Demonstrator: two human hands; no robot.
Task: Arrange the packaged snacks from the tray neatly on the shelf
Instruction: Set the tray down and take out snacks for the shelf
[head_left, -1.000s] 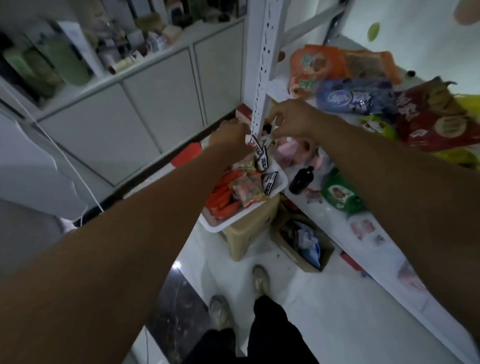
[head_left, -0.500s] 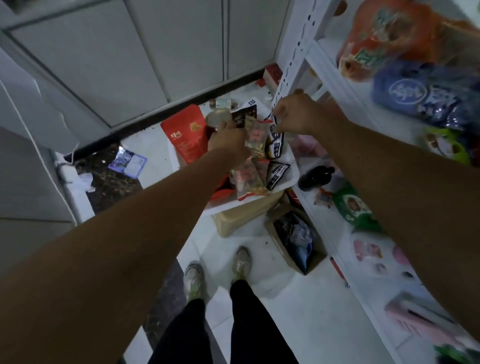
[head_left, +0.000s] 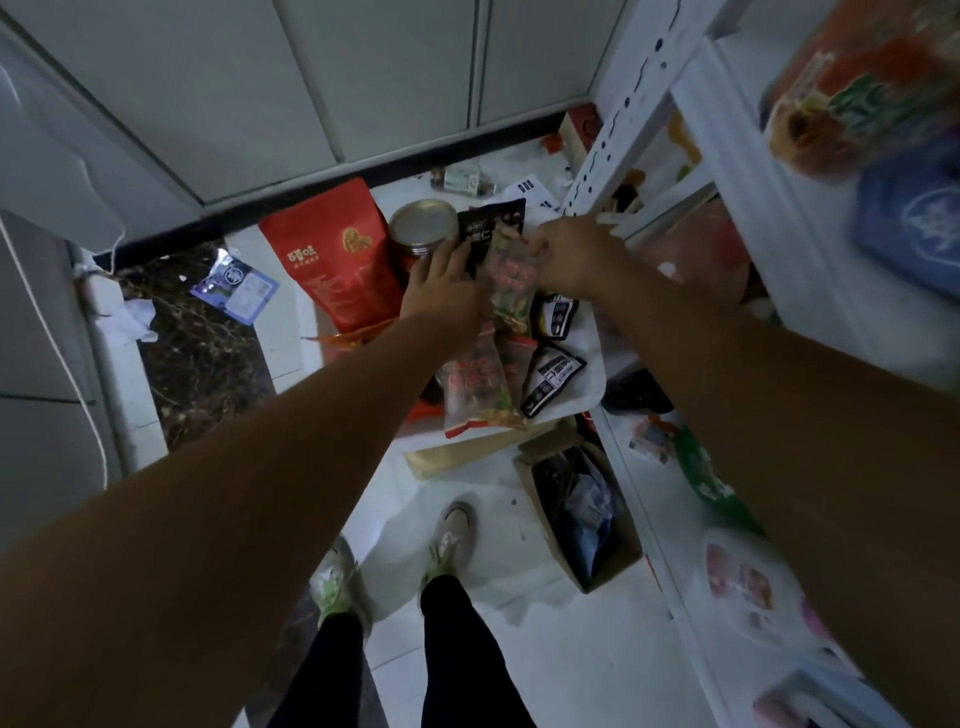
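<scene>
Two hands meet over the white tray (head_left: 589, 392): your right hand (head_left: 571, 257) pinches the top of a clear snack packet (head_left: 511, 283) with curled fingers; your left hand (head_left: 441, 283) lies against it, grip unclear. The packet looks light, crinkly and slippery, so hold its sealed edge. The tray also holds a red pouch (head_left: 337, 260), a tin (head_left: 422, 223) and black sachets (head_left: 553, 376).

Both hands meet over the white tray (head_left: 589, 387). The right hand (head_left: 569, 257) pinches the top of a clear snack packet (head_left: 511, 291) printed red and green. The left hand (head_left: 441, 283) lies at the packet's 9 o'clock edge, fingers reaching a black packet (head_left: 491, 223) at 12; grip unclear. Red pouch (head_left: 337, 260) at the left hand's 9 o'clock, lidded can (head_left: 423, 226) at 11. Shelf post (head_left: 618, 135) at the right hand's 1 o'clock.
</scene>
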